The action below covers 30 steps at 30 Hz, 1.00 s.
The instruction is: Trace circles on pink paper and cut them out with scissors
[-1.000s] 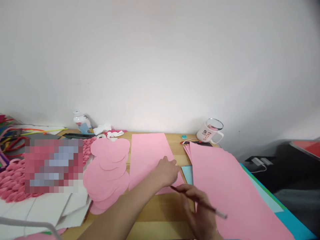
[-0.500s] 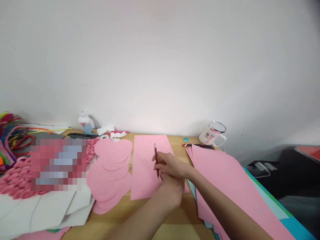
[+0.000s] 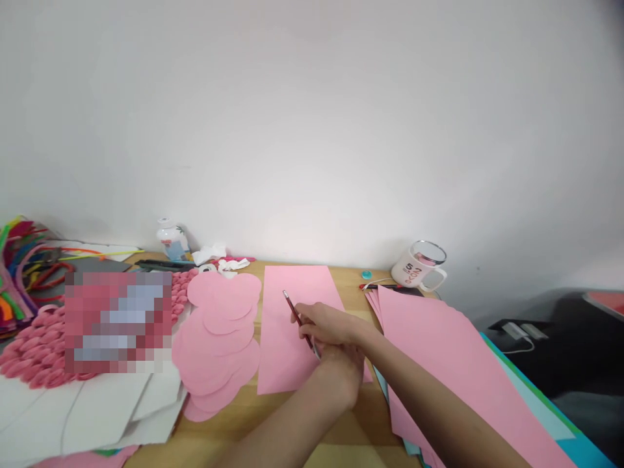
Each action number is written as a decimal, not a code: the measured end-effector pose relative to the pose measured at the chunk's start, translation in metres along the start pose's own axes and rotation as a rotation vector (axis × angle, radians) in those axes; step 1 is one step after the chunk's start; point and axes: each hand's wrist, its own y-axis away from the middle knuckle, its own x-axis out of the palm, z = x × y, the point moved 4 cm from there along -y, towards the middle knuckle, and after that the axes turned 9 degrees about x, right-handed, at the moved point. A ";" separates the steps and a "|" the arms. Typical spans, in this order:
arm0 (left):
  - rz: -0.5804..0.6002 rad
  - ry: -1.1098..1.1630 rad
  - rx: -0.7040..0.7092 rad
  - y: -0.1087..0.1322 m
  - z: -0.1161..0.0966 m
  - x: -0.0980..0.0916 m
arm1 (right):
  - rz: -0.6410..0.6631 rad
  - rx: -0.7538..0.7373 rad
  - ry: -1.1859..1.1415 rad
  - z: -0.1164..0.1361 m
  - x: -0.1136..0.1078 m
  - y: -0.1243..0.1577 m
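Your right hand (image 3: 334,325) was closed around a pencil (image 3: 298,320), fingers pinched on its lower part. The pencil slanted: its far end pointed up and to your left, and its tip came down onto the pink sheet (image 3: 287,344) just in front of your left hand (image 3: 341,374). That left hand lay on the sheet's near right part, back up. Its fingers were hidden under the right hand, so I cannot tell how far they were spread or whether they held anything.

The sheet lay flat on the table (image 3: 302,419) straight ahead of you, its long axis running away toward the wall (image 3: 312,130). Both hands sat over its near right quarter, the right hand the farther in, the arms crossing there (left wrist below, right wrist above).

Pink circles (image 3: 219,338) overlapped just left of the sheet. A stack of pink paper (image 3: 439,357) fanned out to its right, a mug (image 3: 419,270) beyond.
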 end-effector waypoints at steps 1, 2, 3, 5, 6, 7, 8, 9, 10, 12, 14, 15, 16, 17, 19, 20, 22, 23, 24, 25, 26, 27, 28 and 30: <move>0.029 -0.029 0.011 0.001 -0.001 -0.002 | -0.023 0.012 0.001 -0.001 -0.001 -0.003; 0.060 -0.061 0.028 0.002 -0.002 -0.004 | -0.051 0.027 -0.001 -0.004 -0.003 -0.005; 0.091 -0.095 0.046 0.004 -0.003 -0.006 | -0.084 0.044 -0.005 -0.006 -0.006 -0.007; 0.128 -0.155 0.082 0.009 -0.005 -0.013 | -0.160 0.078 -0.018 -0.014 -0.013 -0.009; 0.139 -0.182 0.092 0.011 -0.005 -0.016 | -0.200 0.094 -0.027 -0.020 -0.016 -0.009; 0.145 -0.206 0.100 0.014 -0.006 -0.020 | -0.239 0.109 -0.038 -0.026 -0.020 -0.009; 0.150 -0.226 0.108 0.016 -0.006 -0.023 | -0.278 0.122 -0.051 -0.034 -0.023 -0.008; 0.153 -0.242 0.117 0.018 -0.007 -0.025 | -0.317 0.135 -0.067 -0.041 -0.026 -0.007; 0.156 -0.255 0.128 0.019 -0.007 -0.028 | -0.354 0.148 -0.085 -0.049 -0.028 -0.005; 0.161 -0.275 0.153 0.021 -0.008 -0.030 | -0.420 0.168 -0.130 -0.065 -0.032 0.000; 0.158 -0.296 0.164 0.022 -0.008 -0.033 | -0.473 0.177 -0.184 -0.077 -0.034 0.008; 0.152 -0.305 0.165 0.023 -0.008 -0.034 | -0.497 0.178 -0.213 -0.082 -0.035 0.014; 0.143 -0.313 0.167 0.023 -0.007 -0.035 | -0.523 0.179 -0.242 -0.086 -0.035 0.021; 0.135 -0.318 0.170 0.024 -0.005 -0.037 | -0.555 0.181 -0.270 -0.089 -0.036 0.028; 0.120 -0.319 0.191 0.025 -0.001 -0.039 | -0.638 0.195 -0.320 -0.094 -0.038 0.046; 0.114 -0.315 0.206 0.026 0.001 -0.039 | -0.692 0.206 -0.346 -0.097 -0.038 0.056; 0.104 -0.301 0.242 0.028 0.007 -0.040 | -0.802 0.226 -0.402 -0.100 -0.036 0.076; 0.102 -0.289 0.262 0.030 0.009 -0.040 | -0.846 0.227 -0.432 -0.101 -0.033 0.086; 0.099 -0.277 0.283 0.031 0.011 -0.039 | -0.860 0.219 -0.442 -0.101 -0.029 0.094; 0.096 -0.262 0.302 0.033 0.013 -0.039 | -0.836 0.197 -0.429 -0.099 -0.024 0.101; 0.093 -0.246 0.320 0.035 0.014 -0.039 | -0.796 0.170 -0.396 -0.096 -0.017 0.106; 0.085 -0.229 0.332 0.037 0.016 -0.040 | -0.732 0.143 -0.347 -0.093 -0.010 0.109; 0.076 -0.208 0.338 0.039 0.018 -0.041 | -0.675 0.129 -0.291 -0.089 -0.002 0.112; 0.048 -0.156 0.332 0.044 0.024 -0.045 | -0.602 0.136 -0.186 -0.083 0.011 0.116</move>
